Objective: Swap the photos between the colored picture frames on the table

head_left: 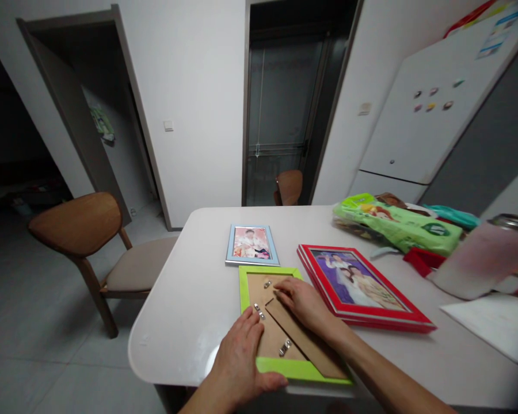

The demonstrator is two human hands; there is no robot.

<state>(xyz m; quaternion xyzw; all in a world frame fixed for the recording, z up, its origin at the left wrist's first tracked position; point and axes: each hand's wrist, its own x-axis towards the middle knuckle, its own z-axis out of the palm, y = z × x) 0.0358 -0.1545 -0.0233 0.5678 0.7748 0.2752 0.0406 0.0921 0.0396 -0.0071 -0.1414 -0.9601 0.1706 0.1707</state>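
A lime-green picture frame (280,365) lies face down at the table's near edge, showing its brown backing board (261,339), small metal clips (285,347) and a folded-down easel stand (311,339). My left hand (237,356) holds the frame's lower left corner, fingertips on the backing by the left clips and thumb on the bottom rail. Over the upper part of the backing, my right hand (304,302) has its thumb and index finger pinched together near a top clip. Anything between those fingertips is too small to make out.
Beyond the green frame lies a light-blue picture frame (252,244). Stacked red picture frames (366,287) lie close to my right forearm. Farther right are a green package (401,221), a pinkish tumbler (483,259) and a white sheet (496,325). A wooden chair (80,224) stands left.
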